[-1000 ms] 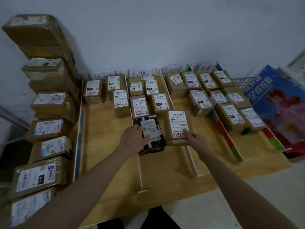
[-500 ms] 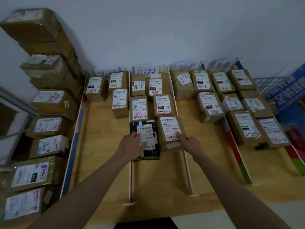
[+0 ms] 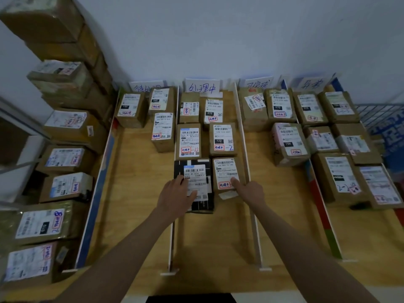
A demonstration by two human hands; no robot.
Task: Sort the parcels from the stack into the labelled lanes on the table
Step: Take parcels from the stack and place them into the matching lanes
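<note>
1. The left hand (image 3: 175,199) lies flat, fingers straight, on the black parcel (image 3: 197,185) in the second lane of the wooden table (image 3: 140,193).
2. The right hand (image 3: 251,192) touches the brown parcel (image 3: 227,178) just beside it with straight fingers; it grips nothing.
3. The stack of parcels (image 3: 63,136) stands at the left of the table.

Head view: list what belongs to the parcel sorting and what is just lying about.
Part of the job:
- left hand on black parcel
- right hand on brown parcel
- parcel stack
- lane signs
- table

Lying about:
- wire rack
- blue poster
</note>
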